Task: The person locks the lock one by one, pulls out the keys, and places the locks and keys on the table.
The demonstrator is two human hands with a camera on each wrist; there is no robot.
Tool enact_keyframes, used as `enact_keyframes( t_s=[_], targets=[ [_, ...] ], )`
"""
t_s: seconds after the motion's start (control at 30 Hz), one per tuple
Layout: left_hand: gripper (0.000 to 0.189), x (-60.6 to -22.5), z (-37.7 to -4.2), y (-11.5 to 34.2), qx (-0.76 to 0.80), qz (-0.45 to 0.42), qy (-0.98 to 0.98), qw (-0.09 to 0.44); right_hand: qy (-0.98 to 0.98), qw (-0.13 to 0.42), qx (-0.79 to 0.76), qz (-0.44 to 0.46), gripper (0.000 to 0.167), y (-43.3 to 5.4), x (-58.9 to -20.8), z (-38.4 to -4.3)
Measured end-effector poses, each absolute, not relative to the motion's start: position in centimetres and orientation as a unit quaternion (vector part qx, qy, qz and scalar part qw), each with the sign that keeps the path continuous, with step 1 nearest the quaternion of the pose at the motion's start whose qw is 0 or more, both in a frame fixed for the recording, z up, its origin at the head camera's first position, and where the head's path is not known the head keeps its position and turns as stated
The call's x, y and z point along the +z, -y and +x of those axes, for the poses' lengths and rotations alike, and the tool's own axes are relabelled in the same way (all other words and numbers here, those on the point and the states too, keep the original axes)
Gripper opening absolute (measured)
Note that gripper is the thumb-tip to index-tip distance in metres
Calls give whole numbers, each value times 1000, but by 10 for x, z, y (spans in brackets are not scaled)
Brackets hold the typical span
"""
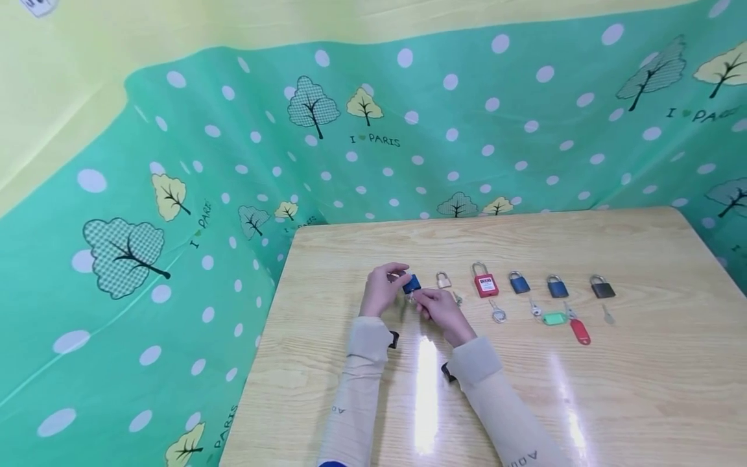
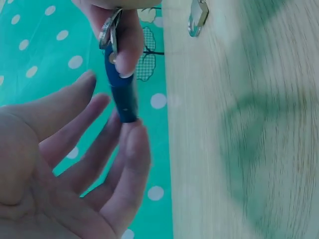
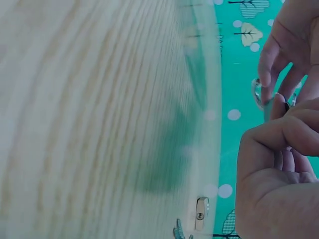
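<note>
A small blue padlock (image 1: 412,283) is held off the left part of the wooden table. My right hand (image 1: 440,310) pinches it, the thumb lying on the blue body (image 2: 119,89) in the left wrist view. Silver metal pieces (image 2: 110,32), looking like keys or a ring, sit at the padlock's end by that thumb. My left hand (image 1: 382,289) is on its other side, fingers loosely bent and spread. One left fingertip touches the padlock's lower end, and the left thumb stands apart from it. In the right wrist view a silver loop (image 3: 256,93) shows beside the fingers.
Right of my hands stretches a row of padlocks: a small brass one (image 1: 443,280), a red one (image 1: 486,284), two blue ones (image 1: 519,283) and a dark one (image 1: 603,287). Keys lie before them, some with a green tag (image 1: 554,318) and a red tag (image 1: 580,331). Patterned cloth (image 1: 373,130) hangs behind.
</note>
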State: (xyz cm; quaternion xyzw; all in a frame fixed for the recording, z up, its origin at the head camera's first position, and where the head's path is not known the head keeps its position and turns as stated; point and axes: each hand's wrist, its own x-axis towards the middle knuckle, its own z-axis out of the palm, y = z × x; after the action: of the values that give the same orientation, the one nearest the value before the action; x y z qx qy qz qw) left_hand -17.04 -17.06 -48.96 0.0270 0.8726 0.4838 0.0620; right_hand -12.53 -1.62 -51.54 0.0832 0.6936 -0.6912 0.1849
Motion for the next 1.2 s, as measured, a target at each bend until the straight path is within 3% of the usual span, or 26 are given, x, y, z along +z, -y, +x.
enact_keyframes(
  t_s=[0.3, 0.53, 1.0, 1.2],
  targets=[
    [32, -493, -176, 163, 430, -36, -902, -10, -672, 186, -709, 102, 30, 10, -519, -120],
    [28, -497, -179, 158, 456, -56, -888, 19, -680, 189, -702, 99, 31, 4, -518, -117],
    [26, -502, -187, 150, 606, 2, -794, 54, -666, 180, -719, 85, 35, -3, -516, -119],
    [33, -504, -185, 143, 657, 3, -750, 77, -645, 159, -741, 98, 41, 1, -523, -119]
  ],
)
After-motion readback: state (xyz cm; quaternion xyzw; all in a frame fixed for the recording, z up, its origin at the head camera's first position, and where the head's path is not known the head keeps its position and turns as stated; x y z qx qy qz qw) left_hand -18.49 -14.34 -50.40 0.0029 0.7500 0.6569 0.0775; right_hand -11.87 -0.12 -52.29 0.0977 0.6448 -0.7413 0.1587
